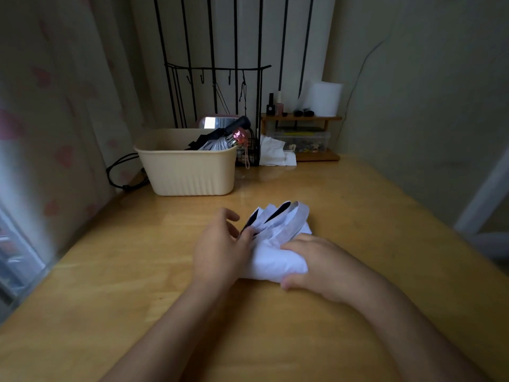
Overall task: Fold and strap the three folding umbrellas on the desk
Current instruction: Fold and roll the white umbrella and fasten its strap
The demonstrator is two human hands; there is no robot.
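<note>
A white folding umbrella [278, 255] with a dark lining lies on the wooden desk [358, 205], its pleats fanned out at the far end. My right hand [316, 267] grips the bunched fabric at the near end, thumb under and fingers over it. My left hand [220, 246] rests at the umbrella's left side, its thumb pressing a pleat while the other fingers stay loosely spread. In the beige tub [187, 172] at the back lie two more umbrellas: a black one [220, 132] and a white one with a pink handle [232, 140].
A black wire rack [217, 86] stands behind the tub. To the right are crumpled white tissues [275, 154], a clear box [303, 142] and a small wooden shelf [301, 117] with bottles and a paper roll. Curtain on the left, wall on the right.
</note>
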